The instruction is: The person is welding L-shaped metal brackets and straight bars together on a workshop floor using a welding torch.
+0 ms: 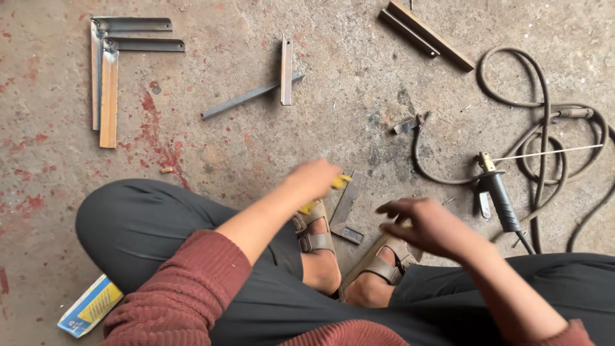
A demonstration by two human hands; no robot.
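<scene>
Fingers of the left hand (pixel 314 178) close around a small yellow tool (pixel 339 182) above the grey L-shaped steel bracket (pixel 346 211) lying on the floor between the sandalled feet. The right hand (pixel 419 224) hovers half-open and empty just right of it. Joined angle frames (pixel 106 77) lie far left, while the black electrode holder (pixel 496 192) rests untouched at right.

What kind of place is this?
Probably a small welding workshop. On the stained concrete floor lie cut metal strips, a welding rod holder and its coiled cable.
</scene>
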